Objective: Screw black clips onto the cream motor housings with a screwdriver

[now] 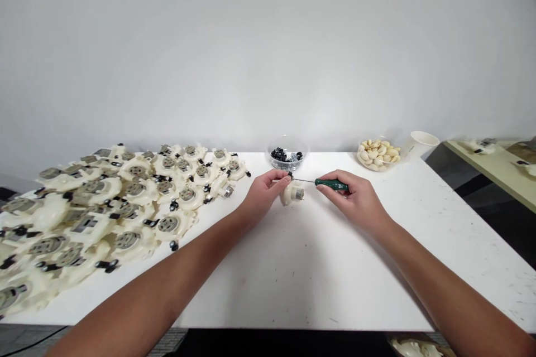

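Observation:
My left hand [268, 191] is closed on a small cream plastic housing with a grey motor [293, 193], held a little above the white table. A black piece [290, 175] sits at its top by my fingertips. My right hand [352, 195] grips the green handle of a screwdriver [331, 184]. The screwdriver lies level, its thin metal shaft pointing left to the top of the housing near the black piece. Whether the tip touches a screw is too small to tell.
Many similar motor housings [138, 189] are piled on the table's left. A clear bowl [287, 166] of black parts and screws stands behind my hands. Farther right are a bowl of cream discs [379, 155] and a white cup [422, 144]. A second table [494, 164] stands beyond the right edge.

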Demonstrator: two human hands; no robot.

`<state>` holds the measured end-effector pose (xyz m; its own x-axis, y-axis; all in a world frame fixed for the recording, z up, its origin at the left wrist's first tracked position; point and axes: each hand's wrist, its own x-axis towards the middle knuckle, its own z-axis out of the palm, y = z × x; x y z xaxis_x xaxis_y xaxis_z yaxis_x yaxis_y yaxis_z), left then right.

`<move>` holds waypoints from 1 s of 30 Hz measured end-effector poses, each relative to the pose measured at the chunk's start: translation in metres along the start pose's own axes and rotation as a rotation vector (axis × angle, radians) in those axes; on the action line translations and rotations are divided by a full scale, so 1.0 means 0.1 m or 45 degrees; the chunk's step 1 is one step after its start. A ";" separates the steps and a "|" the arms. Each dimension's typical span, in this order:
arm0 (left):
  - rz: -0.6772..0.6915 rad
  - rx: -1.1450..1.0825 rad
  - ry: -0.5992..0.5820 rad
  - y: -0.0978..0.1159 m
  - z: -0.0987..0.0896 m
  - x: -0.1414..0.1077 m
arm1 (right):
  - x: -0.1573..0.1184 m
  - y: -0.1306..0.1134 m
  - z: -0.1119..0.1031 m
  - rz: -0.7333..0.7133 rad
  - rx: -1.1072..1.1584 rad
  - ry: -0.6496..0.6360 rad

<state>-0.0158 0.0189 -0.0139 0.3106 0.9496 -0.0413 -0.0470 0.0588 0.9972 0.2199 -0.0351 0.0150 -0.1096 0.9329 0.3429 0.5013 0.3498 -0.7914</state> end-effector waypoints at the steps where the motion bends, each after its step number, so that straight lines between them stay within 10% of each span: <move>1: 0.004 0.009 0.001 0.00 0.00 0.00 | 0.00 -0.01 0.00 0.028 0.011 -0.001; 11: 0.027 0.048 0.032 0.02 0.01 -0.03 | 0.00 -0.05 0.00 0.299 -0.094 -0.112; 30: 0.030 0.065 0.052 0.00 0.01 -0.02 | -0.01 0.01 0.08 0.099 -0.075 0.046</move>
<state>-0.0152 0.0166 -0.0133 0.2708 0.9624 -0.0196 -0.0048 0.0217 0.9998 0.2134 -0.0355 0.0097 -0.0376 0.9530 0.3007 0.5570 0.2698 -0.7854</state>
